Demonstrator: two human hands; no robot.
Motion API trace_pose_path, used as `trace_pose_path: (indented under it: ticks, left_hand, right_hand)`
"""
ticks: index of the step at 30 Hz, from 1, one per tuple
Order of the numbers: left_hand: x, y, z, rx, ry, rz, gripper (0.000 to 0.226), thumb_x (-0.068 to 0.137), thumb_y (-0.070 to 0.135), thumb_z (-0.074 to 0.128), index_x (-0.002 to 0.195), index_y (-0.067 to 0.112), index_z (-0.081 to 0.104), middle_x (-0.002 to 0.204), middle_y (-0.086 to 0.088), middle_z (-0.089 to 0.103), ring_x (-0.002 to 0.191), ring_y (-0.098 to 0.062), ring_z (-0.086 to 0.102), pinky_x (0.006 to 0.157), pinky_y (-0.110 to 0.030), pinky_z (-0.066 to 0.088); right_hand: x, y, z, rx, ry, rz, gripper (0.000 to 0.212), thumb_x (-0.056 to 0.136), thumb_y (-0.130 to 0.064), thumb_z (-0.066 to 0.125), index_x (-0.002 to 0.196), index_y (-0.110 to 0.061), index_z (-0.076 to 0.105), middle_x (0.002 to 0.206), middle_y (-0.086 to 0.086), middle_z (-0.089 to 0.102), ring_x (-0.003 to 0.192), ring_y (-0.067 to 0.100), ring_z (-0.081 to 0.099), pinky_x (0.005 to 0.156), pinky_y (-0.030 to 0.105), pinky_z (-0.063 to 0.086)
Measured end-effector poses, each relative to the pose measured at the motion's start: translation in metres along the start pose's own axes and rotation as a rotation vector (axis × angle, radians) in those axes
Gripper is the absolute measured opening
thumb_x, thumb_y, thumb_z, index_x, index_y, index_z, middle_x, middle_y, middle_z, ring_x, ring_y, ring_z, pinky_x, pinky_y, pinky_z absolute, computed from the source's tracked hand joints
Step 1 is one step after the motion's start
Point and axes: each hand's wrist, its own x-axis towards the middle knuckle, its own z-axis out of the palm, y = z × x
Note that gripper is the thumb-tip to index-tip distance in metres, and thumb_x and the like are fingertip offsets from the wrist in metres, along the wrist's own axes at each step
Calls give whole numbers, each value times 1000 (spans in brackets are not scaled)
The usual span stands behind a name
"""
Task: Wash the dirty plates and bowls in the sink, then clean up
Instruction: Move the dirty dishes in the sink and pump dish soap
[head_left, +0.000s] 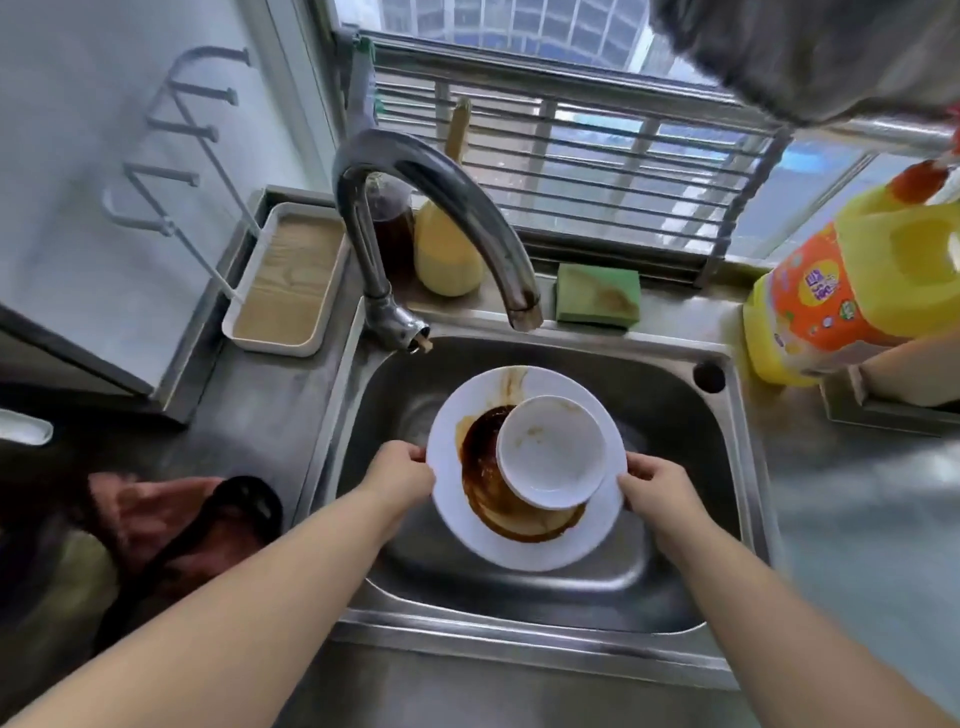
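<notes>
Dirty plate (524, 551) with bowl (551, 451) stacked on it gripped at opposite rims by left hand (402, 467) and right hand (649, 486), over sink (675, 415); washing judged not begun; next: stack set down, tap (431, 208) opened

— What is the surface here?

— A steel counter (270, 415) with a sink (670, 561) sunk into it, the basin lying under and beyond the fingers (418, 456) that show at its middle.

— What lies on the counter?

— Left of those fingers and farther off, a white tray (283, 283) with a wood-grain floor. Straight beyond them, behind the tap (415, 208), stand a dark bottle (392, 228) and a yellow bottle (447, 249), touching or nearly so. Just right of these lies a stained green sponge (597, 293). Well to the right stands a yellow detergent jug (841, 291).

— And nearer?

— Left of the fingers, a reddish cloth (156, 514) with a black utensil (228, 514) on it.
</notes>
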Motion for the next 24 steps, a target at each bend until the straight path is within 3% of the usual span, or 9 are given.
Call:
trace_pose_path:
  ticks: [2, 6, 8, 10, 12, 14, 18, 24]
  left_hand:
    - [9, -2, 4, 24, 2, -20, 19, 88, -4, 55, 84, 15, 58, 88, -5, 64, 88, -17, 58, 82, -34, 50]
    - [27, -8, 8, 53, 33, -74, 22, 91, -3, 51, 81, 17, 52, 88, -3, 59, 78, -11, 50, 77, -31, 42]
    - [31, -12, 8, 41, 29, -95, 14, 92, 1, 53, 98, 11, 59, 94, -5, 63, 82, -13, 54, 76, -30, 43]
    - [37, -15, 11, 33, 20, -115, 25, 93, 2, 54, 117, 8, 59, 93, -2, 62, 86, -14, 55, 77, -30, 44]
    - [42, -18, 14, 34, 40, -130, 31, 93, 0, 53, 123, 7, 57, 89, 1, 59, 89, -16, 54, 79, -31, 44]
    - [48, -19, 18, 37, 54, -146, 30, 91, -2, 53, 120, 7, 59, 85, 2, 58, 88, -17, 54, 79, -32, 46]
    - [59, -25, 27, 60, 52, -181, 20, 89, -1, 56, 94, 17, 62, 91, -4, 66, 87, -19, 61, 80, -35, 52]
    - [70, -35, 36, 73, 79, -199, 26, 86, 2, 63, 79, 26, 56, 89, -3, 68, 88, -21, 64, 84, -39, 55]
  right_hand:
    - [13, 4, 7, -18, -3, 47, 23, 86, -4, 64, 79, -25, 69, 83, 4, 73, 85, 25, 69, 82, 45, 57]
    - [37, 16, 16, -35, 3, 145, 21, 86, -1, 63, 86, -21, 67, 89, 6, 72, 87, 25, 68, 84, 46, 57]
    - [41, 22, 20, -36, -7, 178, 22, 85, 2, 62, 86, -19, 68, 88, 6, 72, 87, 26, 68, 84, 46, 57]
    - [49, 31, 20, -56, -30, 208, 22, 83, 5, 62, 97, -9, 70, 87, 7, 72, 86, 26, 69, 83, 45, 57]
    - [56, 39, 21, -97, -57, 231, 25, 82, 6, 63, 105, -5, 68, 87, 7, 72, 85, 25, 69, 80, 40, 58]
    - [63, 49, 22, -132, -78, 262, 28, 83, 3, 65, 109, -4, 66, 88, 7, 72, 85, 24, 69, 81, 40, 58]
    - [73, 63, 25, -167, -117, 316, 33, 85, -2, 66, 117, -7, 63, 93, 4, 71, 91, 24, 67, 89, 44, 55]
    - [86, 71, 29, -193, -116, 326, 36, 87, -3, 64, 122, -6, 61, 104, 9, 70, 98, 28, 66, 91, 47, 54]
